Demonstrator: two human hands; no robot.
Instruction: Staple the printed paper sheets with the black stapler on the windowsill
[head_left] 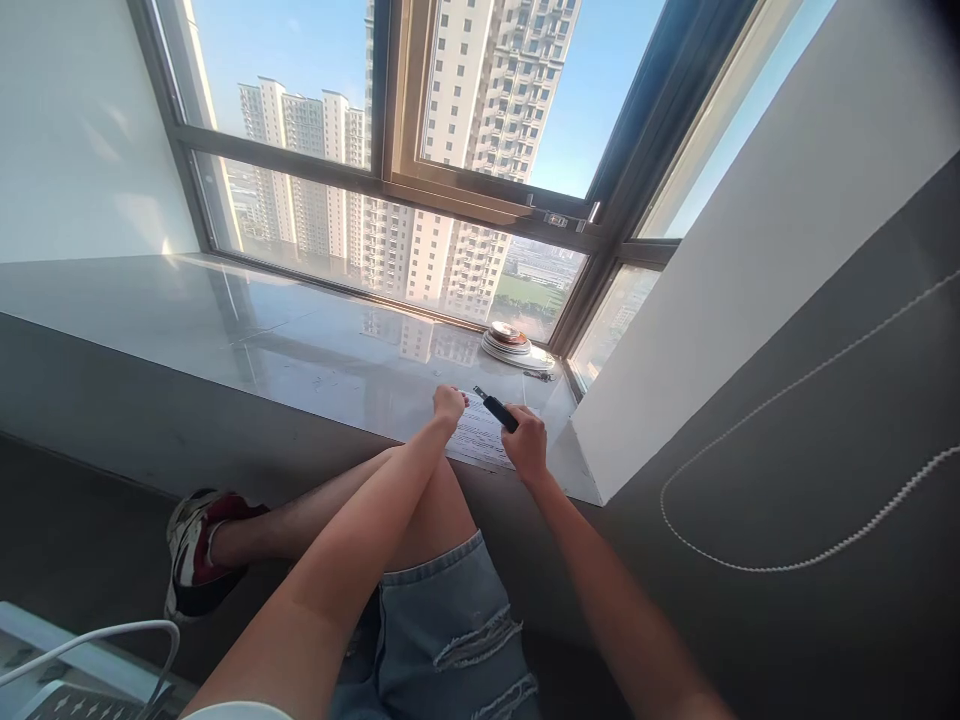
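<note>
Paper sheet (480, 452): rows of print (477, 437), too small to read.

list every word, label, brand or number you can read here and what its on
No text can be read.
Paper sheet on the windowsill: lines of text, too small and blurred to read.
Black-handled tool in the right hand: no legible lettering.
Shoe: no readable brand.

Sunlit, brown-framed windows (405, 178) rise above a glossy sill (315, 350) beside a pale wall (75, 130).
</note>
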